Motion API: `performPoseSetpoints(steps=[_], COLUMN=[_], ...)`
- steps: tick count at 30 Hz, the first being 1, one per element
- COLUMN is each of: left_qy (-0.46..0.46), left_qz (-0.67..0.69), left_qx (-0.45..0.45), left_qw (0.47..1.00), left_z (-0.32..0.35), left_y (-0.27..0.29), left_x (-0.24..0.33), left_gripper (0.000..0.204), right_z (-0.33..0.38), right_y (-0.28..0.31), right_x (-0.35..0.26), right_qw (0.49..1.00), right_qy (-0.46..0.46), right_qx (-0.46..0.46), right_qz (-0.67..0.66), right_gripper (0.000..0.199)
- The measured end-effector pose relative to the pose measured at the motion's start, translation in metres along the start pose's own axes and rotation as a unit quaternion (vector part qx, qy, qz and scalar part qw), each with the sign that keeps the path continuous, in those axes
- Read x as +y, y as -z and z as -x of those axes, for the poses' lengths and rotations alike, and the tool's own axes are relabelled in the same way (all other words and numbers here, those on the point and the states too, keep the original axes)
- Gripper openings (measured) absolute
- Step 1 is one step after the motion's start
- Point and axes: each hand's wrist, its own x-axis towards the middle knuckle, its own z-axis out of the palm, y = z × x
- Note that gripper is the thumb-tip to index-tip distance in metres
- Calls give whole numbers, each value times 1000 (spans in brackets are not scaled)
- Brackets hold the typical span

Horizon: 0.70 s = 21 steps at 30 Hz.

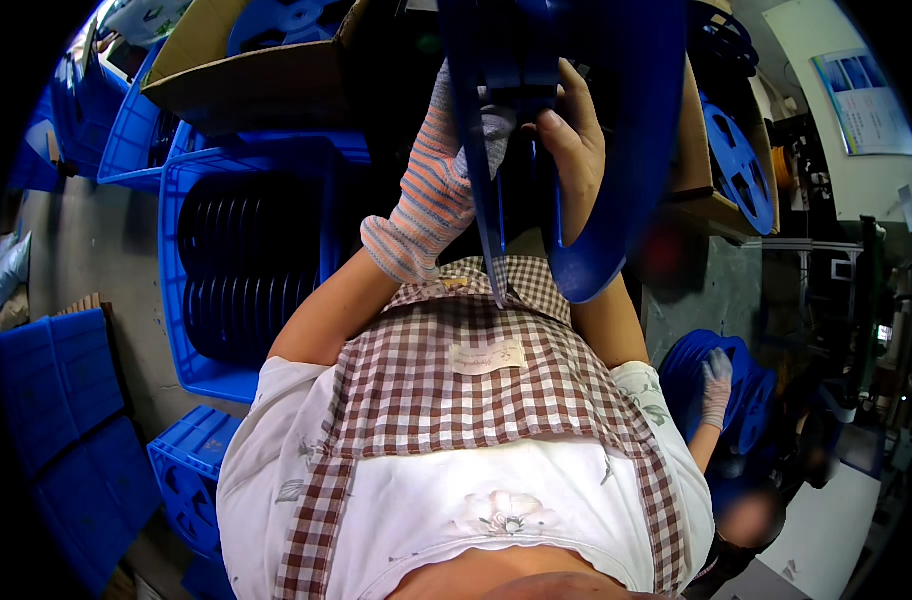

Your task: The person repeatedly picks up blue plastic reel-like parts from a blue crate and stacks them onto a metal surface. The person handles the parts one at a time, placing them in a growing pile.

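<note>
A large blue plastic reel with two round flanges stands on edge in front of my chest, its top cut off by the picture's upper edge. My left hand, in a striped knit glove, grips it at the left flange, and some gloved fingers show past that flange near the hub. My right hand, bare, has its thumb and fingers curled at the hub beside the right flange. Part of my right wrist is hidden behind that flange. The dark space behind the reel cannot be made out.
On the left, a blue crate holds rows of dark discs. Cardboard boxes with blue reels stand ahead to the left and right. Blue bins are stacked at far left. At right, another person's gloved hand touches blue reels.
</note>
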Motion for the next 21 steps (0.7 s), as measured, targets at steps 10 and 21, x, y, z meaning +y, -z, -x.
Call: performPoseSetpoints(steps=[10,21], left_qy=[102,137], left_qz=[30,-253], left_qx=[12,-80], left_qw=[994,954], left_z=[-12,-9], left_y=[3,24], left_x=[8,52], left_gripper=[75,55], right_z=[-2,-27], right_y=[2,45], right_x=[7,-37], right_qw=[1000,954], right_qy=[8,59], right_qx=[-16,-138], right_qz=[11,260], right_gripper=[63,81])
